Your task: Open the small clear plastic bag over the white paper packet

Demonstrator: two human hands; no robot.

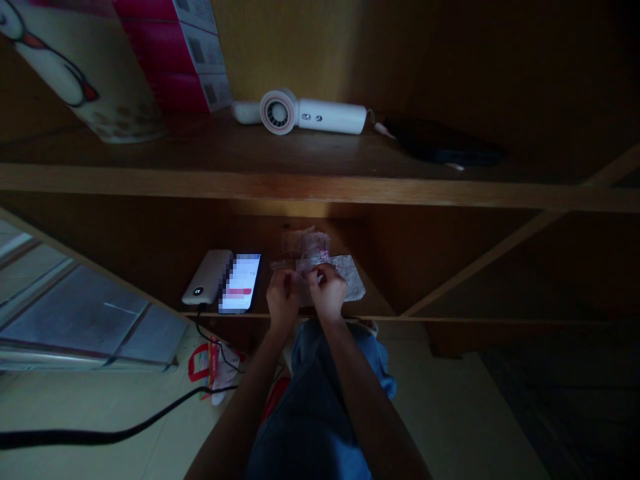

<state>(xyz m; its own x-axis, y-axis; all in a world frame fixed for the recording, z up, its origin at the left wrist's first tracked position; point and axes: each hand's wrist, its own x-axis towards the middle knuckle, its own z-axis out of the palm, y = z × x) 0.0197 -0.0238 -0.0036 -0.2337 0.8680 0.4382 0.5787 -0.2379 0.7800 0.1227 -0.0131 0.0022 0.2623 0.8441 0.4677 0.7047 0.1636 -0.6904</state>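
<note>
My left hand (283,298) and my right hand (327,290) are close together over the front of a low wooden shelf (390,308). Both pinch a small clear plastic packet (299,267) with pink inside it. More crinkled clear wrapping (306,241) lies just behind, and a pale sheet (353,279) lies under my right hand. The light is dim, so the packet's contents are hard to make out.
A lit phone (241,281) lies left of my hands beside a white power bank (209,276) with a black cable (100,435) trailing to the floor. On the upper shelf lie a white hair dryer (300,113), a dark flat object (440,143) and pink boxes (175,53).
</note>
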